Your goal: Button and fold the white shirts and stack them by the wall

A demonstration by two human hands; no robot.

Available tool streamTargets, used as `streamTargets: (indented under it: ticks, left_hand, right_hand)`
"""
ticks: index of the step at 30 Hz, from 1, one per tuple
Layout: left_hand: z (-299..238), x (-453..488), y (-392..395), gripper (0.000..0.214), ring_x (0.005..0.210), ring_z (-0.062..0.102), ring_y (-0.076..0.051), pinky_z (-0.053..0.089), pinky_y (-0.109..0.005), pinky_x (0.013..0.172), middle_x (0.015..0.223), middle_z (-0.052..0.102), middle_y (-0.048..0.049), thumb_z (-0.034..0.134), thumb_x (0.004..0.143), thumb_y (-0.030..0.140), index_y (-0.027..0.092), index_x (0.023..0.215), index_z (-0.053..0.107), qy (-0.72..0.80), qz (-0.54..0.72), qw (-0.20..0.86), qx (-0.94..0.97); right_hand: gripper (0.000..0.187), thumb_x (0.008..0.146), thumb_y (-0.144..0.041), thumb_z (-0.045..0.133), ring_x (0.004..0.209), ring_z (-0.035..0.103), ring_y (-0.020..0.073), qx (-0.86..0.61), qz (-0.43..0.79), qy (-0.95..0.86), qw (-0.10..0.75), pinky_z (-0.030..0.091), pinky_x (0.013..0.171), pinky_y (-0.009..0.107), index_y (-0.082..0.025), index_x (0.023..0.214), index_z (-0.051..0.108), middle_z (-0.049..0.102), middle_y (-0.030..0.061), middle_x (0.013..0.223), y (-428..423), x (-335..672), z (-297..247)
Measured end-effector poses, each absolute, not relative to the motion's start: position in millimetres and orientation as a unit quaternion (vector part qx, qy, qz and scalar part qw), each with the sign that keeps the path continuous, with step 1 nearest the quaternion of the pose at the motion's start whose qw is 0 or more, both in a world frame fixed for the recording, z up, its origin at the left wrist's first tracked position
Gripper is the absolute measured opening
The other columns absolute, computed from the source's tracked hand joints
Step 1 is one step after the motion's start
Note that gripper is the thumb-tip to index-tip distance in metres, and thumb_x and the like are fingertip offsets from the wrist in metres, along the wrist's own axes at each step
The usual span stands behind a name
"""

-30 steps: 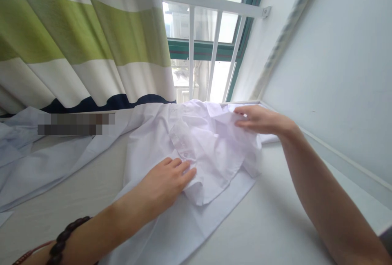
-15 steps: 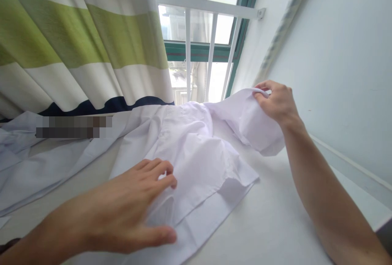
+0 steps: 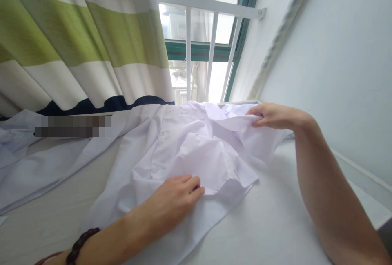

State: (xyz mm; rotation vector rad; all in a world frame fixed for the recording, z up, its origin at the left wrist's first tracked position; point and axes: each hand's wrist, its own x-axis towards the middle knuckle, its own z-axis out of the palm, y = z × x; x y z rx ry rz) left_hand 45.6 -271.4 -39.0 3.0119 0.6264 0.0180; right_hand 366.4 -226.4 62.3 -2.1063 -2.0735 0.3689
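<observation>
A rumpled white shirt (image 3: 196, 150) lies spread over the pale surface, with creases across its middle. My left hand (image 3: 180, 193) is on the near part of it, its fingers curled into the fabric and the thumb mostly hidden. At the right, my right hand (image 3: 271, 116) is closed on an edge of the shirt, fingers over the cloth and thumb beneath. A fold of fabric stretches from those fingers toward the shirt's middle, and a loose part hangs under the hand.
More white cloth (image 3: 52, 167) lies on the surface at the left. A green and white curtain (image 3: 85, 40) hangs behind it. White railing bars (image 3: 211, 52) stand before the window, and a white wall (image 3: 346, 69) rises at the right.
My left hand has moved forward and right, and its spread fingers have curled onto the shirt. The right hand has lowered its held edge toward the surface.
</observation>
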Motion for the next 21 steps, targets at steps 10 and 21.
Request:
streamTargets:
  ticks: [10, 21]
  left_hand:
    - [12.1, 17.6, -269.4, 0.011, 0.063, 0.061, -0.016, 0.036, -0.025, 0.053, 0.069, 0.065, 0.0034, 0.061, 0.078, 0.030, 0.024, 0.086, 0.064, 0.295, -0.144, 0.208, 0.921]
    - [-4.5, 77.3, -288.7, 0.039, 0.082, 0.056, -0.022, 0.046, -0.033, 0.068, 0.099, 0.058, -0.0060, 0.061, 0.082, 0.041, 0.020, 0.113, 0.051, 0.155, 0.020, 0.045, 0.987]
  right_hand:
    - [0.037, 0.071, -0.009, 0.048, 0.115, 0.037, 0.0352, -0.756, -0.232, -0.542, 0.285, 0.032, 0.091, 0.052, -0.021, 0.102, 0.067, 0.043, 0.0147, 0.122, -197.6, 371.4, 27.3]
    - [0.026, 0.089, -0.030, 0.044, 0.091, 0.056, 0.0220, -0.637, 0.009, -0.748, 0.188, 0.040, 0.082, 0.031, -0.015, 0.103, 0.059, 0.060, 0.0118, 0.096, -183.3, 301.7, -9.7]
